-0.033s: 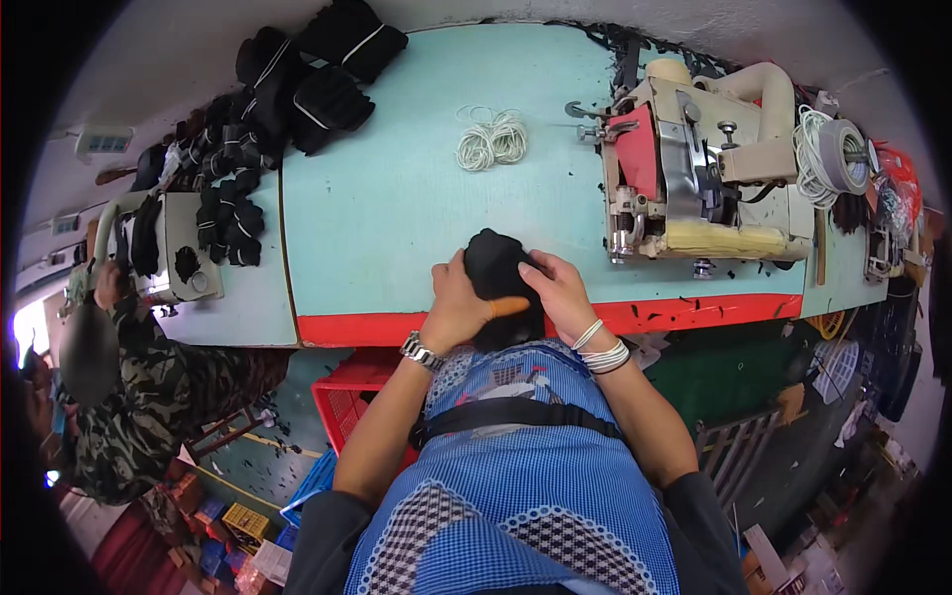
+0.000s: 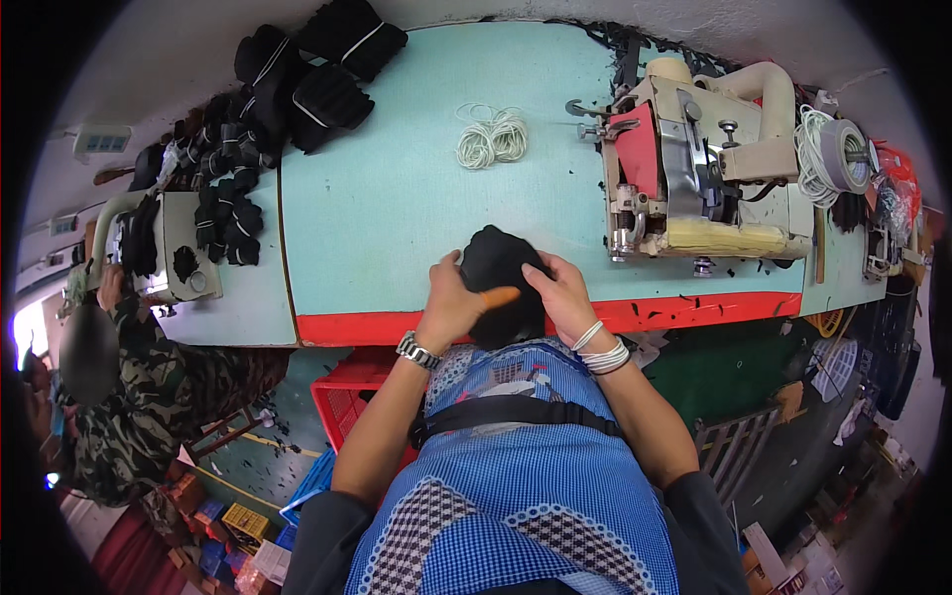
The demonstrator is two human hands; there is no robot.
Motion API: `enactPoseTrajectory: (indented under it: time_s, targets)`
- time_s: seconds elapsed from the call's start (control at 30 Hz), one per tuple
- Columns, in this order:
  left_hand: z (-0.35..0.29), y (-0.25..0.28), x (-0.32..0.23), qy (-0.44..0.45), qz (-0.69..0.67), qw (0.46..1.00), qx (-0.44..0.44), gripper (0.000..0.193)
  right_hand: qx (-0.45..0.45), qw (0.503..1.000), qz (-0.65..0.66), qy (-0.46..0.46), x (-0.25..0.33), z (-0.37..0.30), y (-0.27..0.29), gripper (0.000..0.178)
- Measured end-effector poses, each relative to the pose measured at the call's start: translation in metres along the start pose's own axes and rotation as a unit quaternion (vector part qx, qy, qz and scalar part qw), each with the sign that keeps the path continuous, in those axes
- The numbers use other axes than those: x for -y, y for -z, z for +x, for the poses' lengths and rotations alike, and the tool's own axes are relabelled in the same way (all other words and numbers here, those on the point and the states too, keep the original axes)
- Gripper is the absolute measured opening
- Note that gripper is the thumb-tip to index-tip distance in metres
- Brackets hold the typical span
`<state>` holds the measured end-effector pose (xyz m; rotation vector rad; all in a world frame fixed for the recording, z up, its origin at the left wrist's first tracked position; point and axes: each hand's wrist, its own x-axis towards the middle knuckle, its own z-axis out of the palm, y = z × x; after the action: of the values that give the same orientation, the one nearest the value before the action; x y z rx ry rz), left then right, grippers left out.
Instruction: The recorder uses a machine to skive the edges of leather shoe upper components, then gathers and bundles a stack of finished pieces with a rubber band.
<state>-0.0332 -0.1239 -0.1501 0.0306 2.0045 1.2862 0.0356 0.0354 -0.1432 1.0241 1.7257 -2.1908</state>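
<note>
A soft black cloth bundle, perhaps folded fabric pieces, is held upright at the table's front edge, close to my apron. My left hand grips its left side, the thumb in an orange finger cover lying across the front. On the other side my right hand has its thumb on the bundle's face and its fingers behind the right edge. Several white cord loops circle my right wrist, and a metal watch is on my left. Fingertips behind the cloth are hidden.
A hank of white cord lies on the pale green table. At right stands a sewing machine; tied black bundles are piled at back left. A co-worker in camouflage sits left. A red crate is below the table.
My left hand has shifted slightly left, and its covered thumb has moved a little up and left across the cloth. The black bundle shows somewhat wider. My right hand stays nearly in place.
</note>
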Motion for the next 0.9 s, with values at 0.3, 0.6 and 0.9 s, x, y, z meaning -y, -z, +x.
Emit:
enactPoseTrajectory:
  time_s: [0.3,0.6,0.9]
  targets:
    - [0.002,0.003,-0.048,-0.089,-0.144,0.982,0.085,0.05,-0.03,0.999,0.028,0.017,0.016,-0.012,0.003,0.069]
    - [-0.037,0.033,-0.107,-0.191,-0.066,0.955,0.219,0.089,0.173,0.981,0.076,0.04,0.081,-0.045,0.007,0.051]
    - [-0.017,0.028,-0.143,-0.09,-0.295,0.84,0.446,0.099,0.291,0.912,0.269,-0.107,0.088,-0.075,-0.004,0.076]
